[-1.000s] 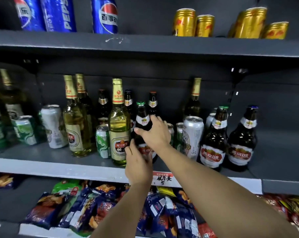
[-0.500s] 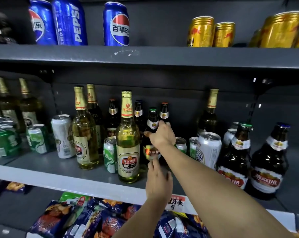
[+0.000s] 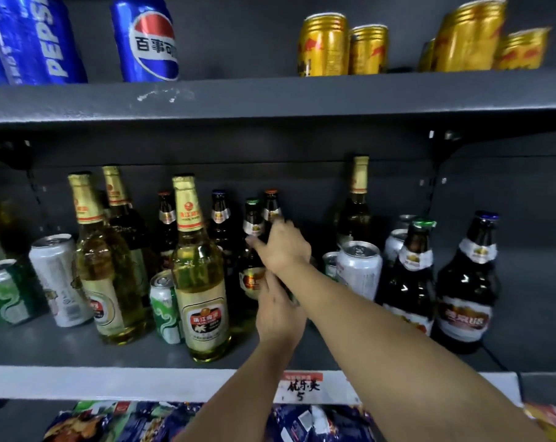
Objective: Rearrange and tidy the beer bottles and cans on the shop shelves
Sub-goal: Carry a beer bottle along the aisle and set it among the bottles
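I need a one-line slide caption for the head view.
Both hands reach among dark beer bottles on the middle shelf, right hand above left hand.

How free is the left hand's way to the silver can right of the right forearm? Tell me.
Probably not free. The right forearm lies across between the left hand and the silver can, so the left hand would have to cross over or under it.

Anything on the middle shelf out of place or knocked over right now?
Nothing is knocked over. The green can sits wedged between tall clear bottles, and silver cans are mixed among the dark bottles, so types are jumbled.
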The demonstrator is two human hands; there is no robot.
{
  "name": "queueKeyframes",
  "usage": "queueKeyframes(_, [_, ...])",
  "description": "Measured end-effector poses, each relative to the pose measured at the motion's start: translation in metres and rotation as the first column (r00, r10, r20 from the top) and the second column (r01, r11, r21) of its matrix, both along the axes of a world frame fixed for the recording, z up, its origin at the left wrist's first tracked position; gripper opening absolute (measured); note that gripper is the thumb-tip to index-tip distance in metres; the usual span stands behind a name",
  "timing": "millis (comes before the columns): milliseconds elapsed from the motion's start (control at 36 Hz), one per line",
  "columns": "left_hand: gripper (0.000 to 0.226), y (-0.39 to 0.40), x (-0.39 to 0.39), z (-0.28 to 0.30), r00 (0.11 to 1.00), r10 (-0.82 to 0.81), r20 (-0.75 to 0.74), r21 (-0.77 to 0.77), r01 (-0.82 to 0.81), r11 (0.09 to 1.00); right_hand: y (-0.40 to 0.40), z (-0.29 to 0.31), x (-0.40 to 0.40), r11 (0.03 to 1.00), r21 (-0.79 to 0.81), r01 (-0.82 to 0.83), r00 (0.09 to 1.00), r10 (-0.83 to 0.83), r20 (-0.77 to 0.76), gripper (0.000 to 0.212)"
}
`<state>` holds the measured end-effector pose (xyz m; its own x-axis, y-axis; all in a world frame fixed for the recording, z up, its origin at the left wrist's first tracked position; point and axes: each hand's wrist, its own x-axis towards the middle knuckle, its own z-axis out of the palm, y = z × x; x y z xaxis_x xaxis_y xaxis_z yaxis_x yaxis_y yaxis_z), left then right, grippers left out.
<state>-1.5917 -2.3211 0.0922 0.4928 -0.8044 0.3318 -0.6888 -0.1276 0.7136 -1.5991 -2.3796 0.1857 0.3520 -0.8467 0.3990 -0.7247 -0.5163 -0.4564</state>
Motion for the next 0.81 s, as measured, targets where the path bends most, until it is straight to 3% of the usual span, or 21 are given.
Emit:
queueKeyframes(83, [0.091,-0.008,-0.002,0.005,0.999,-0.008,-0.053,-0.084,0.004,0.996,0.004,0.012,-0.026,0.955,-0.296,0.010,0.992,-0.048,-0.121,0.049])
queueKeyframes(167, [0.095,-0.018,-0.003,0.010,0.999,0.003,-0.036,-0.114,-0.007,0.993,0.005,0.026,-0.054,0.910,-0.415,-0.021,0.933,-0.131,-0.335,0.049])
queueKeyframes(306, [0.084,-0.025,-0.002,0.018,1.000,0.005,0.016,-0.026,-0.005,1.000,0.016,0.041,-0.086,0.952,-0.300,0.053,0.652,-0.261,-0.712,0.062])
queueKeyframes(389, [0.084,-0.024,0.000,0.023,1.000,-0.005,0.006,0.034,0.005,0.999,0.032,0.045,-0.098,0.969,-0.211,0.128,0.487,-0.247,-0.838,0.051])
queueKeyframes(444, [0.083,-0.022,0.002,0.026,1.000,0.014,-0.012,0.041,-0.014,0.999,0.041,0.048,-0.103,0.975,-0.151,0.162,0.433,-0.208,-0.877,0.049])
queueKeyframes(500, [0.075,-0.017,0.003,0.027,0.999,0.037,-0.035,0.044,-0.035,0.998,0.046,0.050,-0.106,0.977,-0.104,0.186,0.456,-0.179,-0.872,0.050])
queueKeyframes(611, [0.063,-0.003,0.008,0.025,0.994,0.106,-0.033,0.018,-0.105,0.994,0.052,0.048,-0.106,0.988,-0.010,0.157,0.641,-0.109,-0.760,0.062])
queueKeyframes(722, [0.064,0.013,0.018,0.030,0.982,0.187,0.014,-0.026,-0.186,0.982,0.055,0.044,-0.097,0.981,0.158,0.115,0.782,0.008,-0.624,0.068])
queueKeyframes(806, [0.067,0.022,0.023,0.034,0.981,0.174,0.080,0.002,-0.175,0.985,0.055,0.042,-0.090,0.963,0.245,0.113,0.826,0.046,-0.562,0.075])
